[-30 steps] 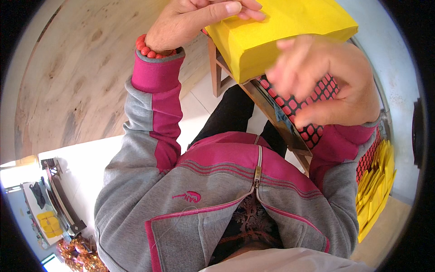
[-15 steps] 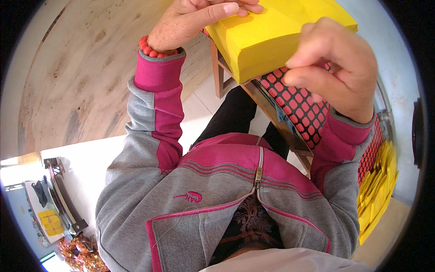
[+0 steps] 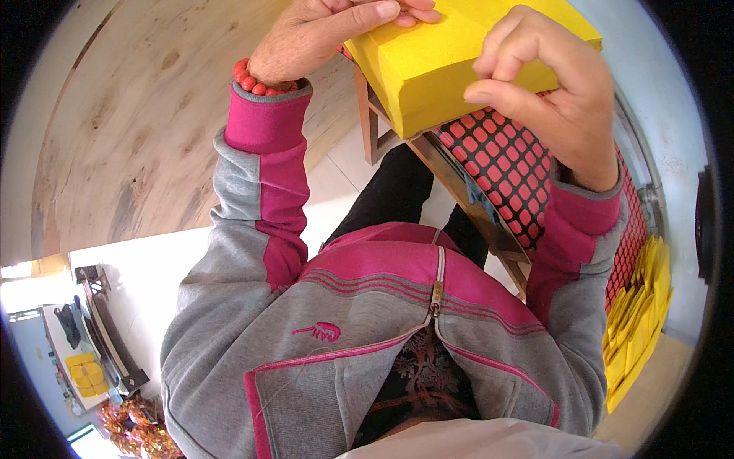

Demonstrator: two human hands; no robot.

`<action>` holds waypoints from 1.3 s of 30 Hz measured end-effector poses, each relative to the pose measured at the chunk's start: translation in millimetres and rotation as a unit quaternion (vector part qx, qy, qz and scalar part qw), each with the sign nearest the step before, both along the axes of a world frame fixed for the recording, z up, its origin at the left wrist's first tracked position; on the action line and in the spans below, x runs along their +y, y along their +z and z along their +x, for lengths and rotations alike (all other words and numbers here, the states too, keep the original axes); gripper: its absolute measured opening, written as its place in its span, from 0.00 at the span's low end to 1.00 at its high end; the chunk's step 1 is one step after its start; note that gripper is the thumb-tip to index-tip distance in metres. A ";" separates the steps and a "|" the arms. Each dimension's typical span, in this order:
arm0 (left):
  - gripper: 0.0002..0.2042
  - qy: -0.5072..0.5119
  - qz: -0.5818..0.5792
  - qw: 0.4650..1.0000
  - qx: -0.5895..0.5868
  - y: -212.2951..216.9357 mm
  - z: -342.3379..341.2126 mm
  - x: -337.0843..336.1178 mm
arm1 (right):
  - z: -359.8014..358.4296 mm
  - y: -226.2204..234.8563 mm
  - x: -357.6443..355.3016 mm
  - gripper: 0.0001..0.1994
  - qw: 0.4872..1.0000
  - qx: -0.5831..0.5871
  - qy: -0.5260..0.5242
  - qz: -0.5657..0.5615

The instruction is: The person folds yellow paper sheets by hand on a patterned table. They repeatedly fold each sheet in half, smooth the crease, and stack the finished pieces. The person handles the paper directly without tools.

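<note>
A thick block of yellow sheets (image 3: pixel 459 53), its cut edges facing me, lies across the patterned bench. My left hand (image 3: pixel 329 27) rests on its far left top, thumb stretched out and fingers lying on the surface; the upper edge of the picture cuts off part of it. Over the block's near right side is my right hand (image 3: pixel 554 80), raised, its fingers loosely curled and the thumb tip apart from them. No object shows between them. A red bead bracelet (image 3: pixel 256 84) circles my left wrist.
The bench (image 3: pixel 497 164) has a red-and-black grid cover and wooden legs. A wooden board (image 3: pixel 138 130) spans the left. Folded yellow sheets (image 3: pixel 634 321) stand at the right by a pale wall. At the lower left, more yellow bundles (image 3: pixel 86 375) lie on a white surface.
My right hand has moved up and slightly left over the block, and its thumb has parted from the fingers. My left hand stays almost where it was.
</note>
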State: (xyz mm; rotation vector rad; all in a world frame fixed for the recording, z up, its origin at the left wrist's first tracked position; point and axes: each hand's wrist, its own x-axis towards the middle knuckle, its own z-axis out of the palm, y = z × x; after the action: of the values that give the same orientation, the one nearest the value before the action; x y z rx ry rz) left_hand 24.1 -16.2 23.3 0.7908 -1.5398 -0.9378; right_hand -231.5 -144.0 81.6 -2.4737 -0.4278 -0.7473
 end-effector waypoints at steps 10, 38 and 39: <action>0.12 0.104 -0.067 0.990 -0.061 7.4 -16.7 6.0 | 29.2 -20.8 5.5 0.08 0.983 -0.124 -0.022 -0.136; 0.08 0.100 -0.075 0.989 -0.085 -6.0 0.4 10.3 | 34.0 -37.5 12.0 0.05 0.991 -0.096 -0.094 0.026; 0.08 0.108 -0.074 0.988 -0.080 -6.8 -0.5 10.2 | 32.9 -37.1 12.6 0.05 0.988 -0.103 -0.106 0.036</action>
State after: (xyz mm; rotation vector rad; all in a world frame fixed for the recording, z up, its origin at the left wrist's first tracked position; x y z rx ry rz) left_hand 23.6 -5.9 16.5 0.9227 -1.6030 -0.6059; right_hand -198.6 -131.4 44.5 -2.4076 -0.2087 -1.0915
